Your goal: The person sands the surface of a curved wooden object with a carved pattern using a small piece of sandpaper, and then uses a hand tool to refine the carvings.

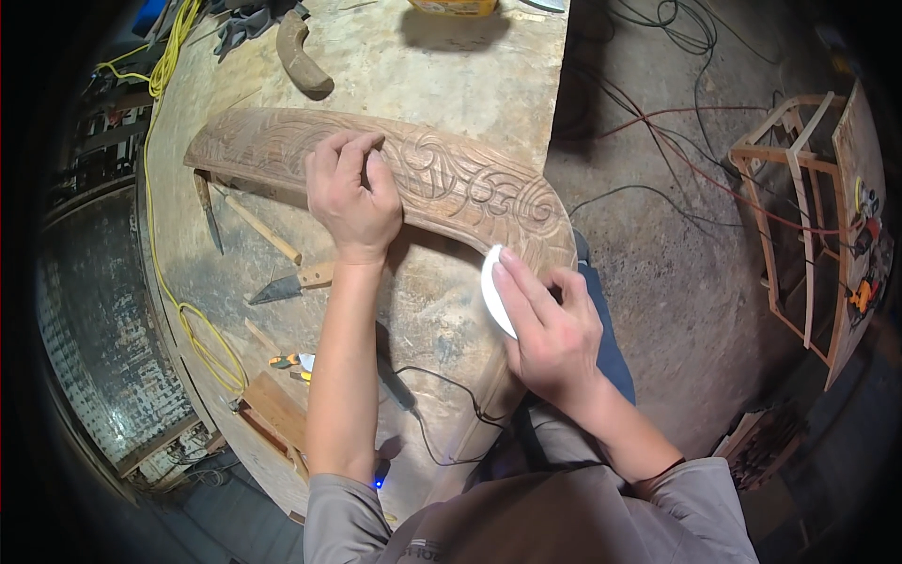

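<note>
A curved brown wooden piece with carved scrolls (442,169) lies across the worktable. My left hand (352,202) rests on its middle, fingers curled inward and closed; the fingertips are partly hidden, and I cannot make out anything in them. At the right end of the carving, my right hand (556,324) grips a white piece with a curved edge (492,293) between thumb and fingers. Its upper tip is beside the wood's inner edge. Left of my left forearm lie a broad-bladed knife with a wooden handle (277,289) and a slim wooden stick (265,230).
The worktable (460,85) holds a curved wooden block (303,61), a yellow container (453,6) and a wooden box (274,414). A black cable (437,376) runs near my body. Yellow cord (155,235) follows the left edge. A wooden frame (799,188) stands at right; cables cross the floor.
</note>
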A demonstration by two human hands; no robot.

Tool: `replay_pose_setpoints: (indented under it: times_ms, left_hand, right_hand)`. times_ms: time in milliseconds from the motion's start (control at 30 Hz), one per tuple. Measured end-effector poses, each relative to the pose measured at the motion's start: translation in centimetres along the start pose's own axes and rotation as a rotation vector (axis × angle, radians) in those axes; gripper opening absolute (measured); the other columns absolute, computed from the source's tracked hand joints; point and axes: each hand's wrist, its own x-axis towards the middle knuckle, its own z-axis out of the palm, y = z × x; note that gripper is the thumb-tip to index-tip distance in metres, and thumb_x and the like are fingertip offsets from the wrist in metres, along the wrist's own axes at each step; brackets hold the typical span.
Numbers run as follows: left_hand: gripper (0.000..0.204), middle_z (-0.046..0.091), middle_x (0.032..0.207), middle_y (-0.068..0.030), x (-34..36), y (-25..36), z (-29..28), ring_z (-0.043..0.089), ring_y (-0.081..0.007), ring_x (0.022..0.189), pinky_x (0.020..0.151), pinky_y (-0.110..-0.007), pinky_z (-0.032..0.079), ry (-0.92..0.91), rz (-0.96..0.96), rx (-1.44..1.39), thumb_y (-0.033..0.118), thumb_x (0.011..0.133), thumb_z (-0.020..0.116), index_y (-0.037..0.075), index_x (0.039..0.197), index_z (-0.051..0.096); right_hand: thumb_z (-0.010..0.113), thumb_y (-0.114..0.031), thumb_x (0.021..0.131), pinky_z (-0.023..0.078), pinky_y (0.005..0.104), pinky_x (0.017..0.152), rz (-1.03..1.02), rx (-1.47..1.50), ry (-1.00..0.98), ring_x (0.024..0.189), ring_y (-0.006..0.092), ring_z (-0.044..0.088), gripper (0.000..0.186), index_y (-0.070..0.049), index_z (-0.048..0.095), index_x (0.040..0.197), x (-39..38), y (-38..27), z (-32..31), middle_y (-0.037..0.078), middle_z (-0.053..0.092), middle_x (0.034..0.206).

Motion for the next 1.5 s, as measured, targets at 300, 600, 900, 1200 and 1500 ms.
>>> replay_pose_setpoints:
  times_ms: [300,600,900,1200,1500]
  left_hand:
    - [0.021,0.068,0.101,-0.0095,0.0,0.2,0.0,0.061,-0.0311,0.091,0.083,-0.041,0.05,0.024,0.02,0.026,0.006,0.079,0.062,0.009,0.094,0.076]
    - [0.022,0.068,0.099,-0.0093,0.2,0.0,0.1,0.061,-0.0308,0.09,0.083,-0.041,0.05,0.018,0.009,0.012,0.007,0.078,0.061,0.009,0.094,0.076]
    - [0.024,0.069,0.099,-0.0112,0.1,0.0,0.2,0.063,-0.0318,0.093,0.086,-0.041,0.051,0.013,0.011,0.017,0.006,0.081,0.058,0.009,0.096,0.077]
    - [0.024,0.069,0.099,-0.0105,0.0,-0.4,0.4,0.063,-0.0317,0.093,0.086,-0.042,0.051,0.025,0.039,0.035,0.007,0.08,0.059,0.01,0.096,0.077]
    - [0.017,0.068,0.095,-0.013,0.1,-0.2,0.4,0.062,-0.0358,0.089,0.085,-0.045,0.051,0.035,0.084,0.007,0.011,0.081,0.064,0.008,0.094,0.074]
  right_hand:
    - [0.074,-0.005,0.074,0.055,0.0363,0.08,-0.009,0.126,-0.049,0.092,0.0319,0.06,0.049,0.0,0.072,0.123,1.4,0.5,-1.0,0.01,0.072,0.128]
    - [0.076,-0.006,0.071,0.057,0.0383,0.079,-0.076,0.129,-0.079,0.094,0.0318,0.061,0.053,-0.001,0.07,0.123,1.9,1.1,-1.4,0.01,0.071,0.129]
    - [0.075,-0.006,0.072,0.053,0.0394,0.089,-0.05,0.143,0.065,0.094,0.0334,0.062,0.054,0.001,0.069,0.125,2.5,2.5,-2.0,0.013,0.071,0.13]
    - [0.076,-0.007,0.065,0.055,0.0338,0.078,0.037,0.031,0.169,0.093,0.0273,0.062,0.056,-0.005,0.075,0.121,-4.0,-0.2,-0.3,0.007,0.071,0.131]
    - [0.076,-0.004,0.065,0.054,0.0369,0.086,0.037,0.066,0.031,0.096,0.0317,0.06,0.064,-0.003,0.07,0.129,-2.5,-0.2,-0.2,0.008,0.069,0.136]
